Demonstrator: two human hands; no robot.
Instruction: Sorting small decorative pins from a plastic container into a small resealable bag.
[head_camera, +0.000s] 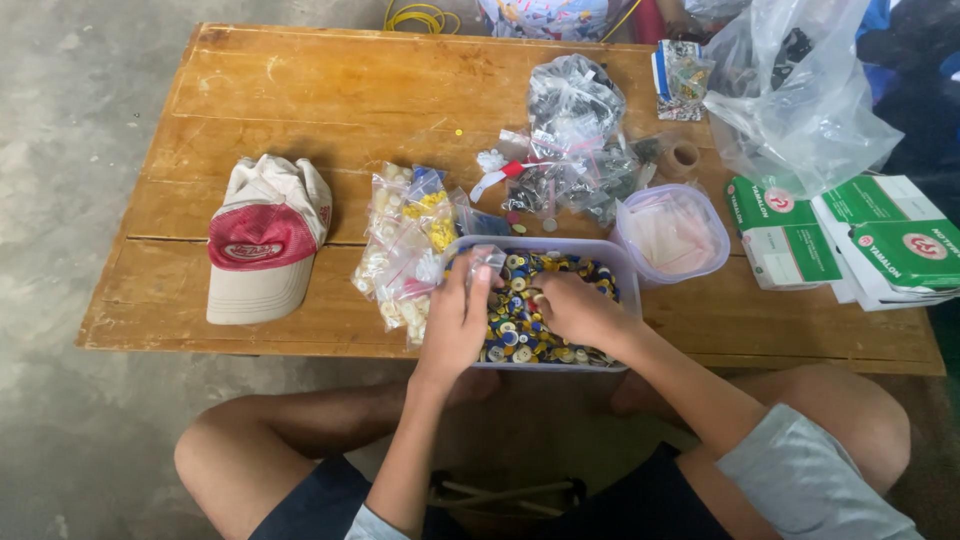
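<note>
Sorting through a tub of mixed buttons

Both hands are seen inside a rectangular clear plastic tub filled with mixed buttons in blue, yellow, white and black, set at the near edge of a low worn wooden table. A small clear plastic bag is pinched between the fingers of the left hand, held over the tub's left end. The right hand is pressed down onto the button heap with fingers curled in; whether anything is pinched there cannot be told.

Just left of the tub, touching it, a pile of small clear bags of white and yellow buttons is laid. Well apart, further left, a red and beige cap is rested. Behind the tub, a heap of bags with dark buttons is seen. A round clear plastic container with bags inside is placed just right of the tub. Green and white cardboard boxes are stacked at the table's right end, with a large crumpled clear plastic bag behind them.
</note>
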